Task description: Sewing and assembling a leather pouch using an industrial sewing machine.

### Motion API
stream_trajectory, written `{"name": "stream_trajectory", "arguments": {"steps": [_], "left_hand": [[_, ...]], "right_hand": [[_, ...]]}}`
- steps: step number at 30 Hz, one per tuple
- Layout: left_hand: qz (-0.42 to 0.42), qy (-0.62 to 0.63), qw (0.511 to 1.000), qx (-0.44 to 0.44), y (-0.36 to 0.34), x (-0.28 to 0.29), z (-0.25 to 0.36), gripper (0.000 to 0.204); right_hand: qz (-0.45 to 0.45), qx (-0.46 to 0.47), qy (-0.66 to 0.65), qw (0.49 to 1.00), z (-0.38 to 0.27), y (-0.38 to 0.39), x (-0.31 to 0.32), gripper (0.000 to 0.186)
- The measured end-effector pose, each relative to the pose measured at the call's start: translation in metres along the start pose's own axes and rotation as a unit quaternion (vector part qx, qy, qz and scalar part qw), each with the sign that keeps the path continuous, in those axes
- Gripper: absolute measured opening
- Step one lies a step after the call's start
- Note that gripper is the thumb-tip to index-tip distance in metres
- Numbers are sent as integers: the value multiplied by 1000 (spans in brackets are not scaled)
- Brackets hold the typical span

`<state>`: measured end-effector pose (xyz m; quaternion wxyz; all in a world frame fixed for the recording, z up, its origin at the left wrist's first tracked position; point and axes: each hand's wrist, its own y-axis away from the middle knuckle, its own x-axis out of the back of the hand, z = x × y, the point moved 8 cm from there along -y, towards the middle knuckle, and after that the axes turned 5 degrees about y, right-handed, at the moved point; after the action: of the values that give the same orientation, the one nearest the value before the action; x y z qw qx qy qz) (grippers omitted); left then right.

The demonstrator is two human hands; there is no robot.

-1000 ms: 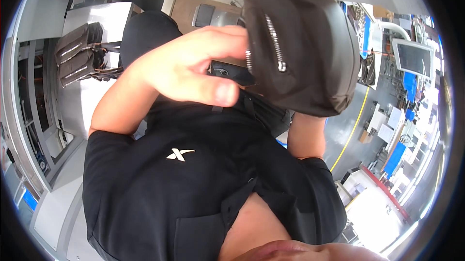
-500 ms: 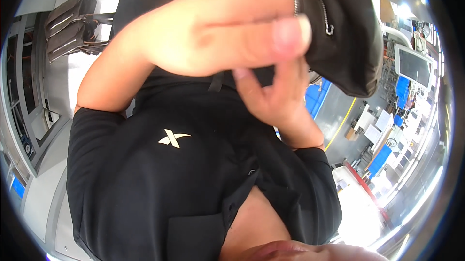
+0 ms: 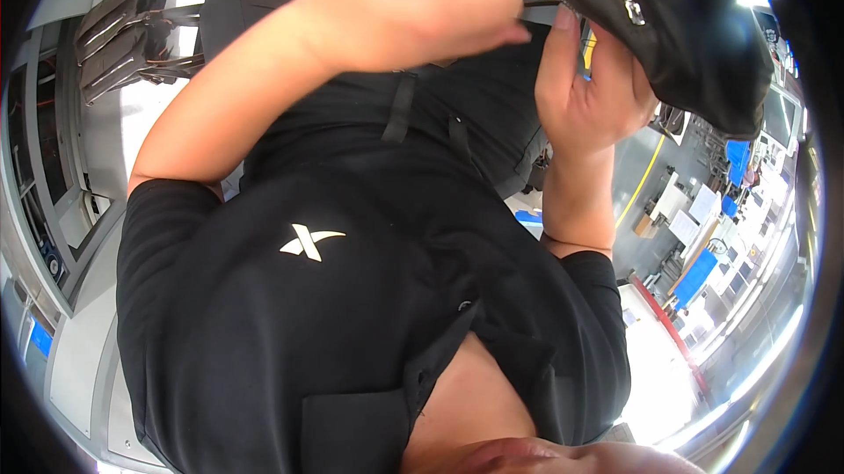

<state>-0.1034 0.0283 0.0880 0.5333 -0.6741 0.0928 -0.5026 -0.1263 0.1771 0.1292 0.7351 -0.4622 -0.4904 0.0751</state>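
Observation:
A black, leather-like bag (image 3: 694, 43) with silver zips hangs at the upper right. My right hand (image 3: 593, 91) grips its lower edge, the thumb pointing up beside one zip and the other fingers curled behind the material. My left hand (image 3: 422, 12) is up to the left of the bag, apart from it, with its fingers curled in and slightly smeared by motion. What those fingers hold, if anything, does not show. The top of the bag runs out of the picture.
Dark, shiny bags with straps (image 3: 123, 43) lie on a white surface at the left. Far right stand workbenches with blue panels (image 3: 694, 279) and a screen (image 3: 778, 118). A yellow line (image 3: 640, 179) crosses the grey floor, and a red-edged white table (image 3: 673, 324) is at the lower right.
My right hand and the bag have moved right. My left hand has drawn away from the bag, and its outstretched fingers have curled in. More of the zips shows.

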Motion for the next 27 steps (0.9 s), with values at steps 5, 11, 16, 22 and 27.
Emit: {"name": "stream_trajectory", "arguments": {"steps": [5,11,16,22,27], "left_hand": [[-14,4,998,61,1,-20,-1,21],[10,-198,980,21,0,14,-24,16],[117,-228,962,-96,-11,23,-29,12],[113,-222,956,-156,-18,11,-34,10],[91,-184,972,-119,-13,10,-39,10]], "right_hand": [[-24,-24,-3,999,-9,-2,-2,16],[15,5,26,1000,0,11,-8,17],[-26,10,119,992,8,2,-13,17],[33,-38,89,995,41,-2,-13,16],[-103,-31,197,974,26,-2,-31,18]]}}
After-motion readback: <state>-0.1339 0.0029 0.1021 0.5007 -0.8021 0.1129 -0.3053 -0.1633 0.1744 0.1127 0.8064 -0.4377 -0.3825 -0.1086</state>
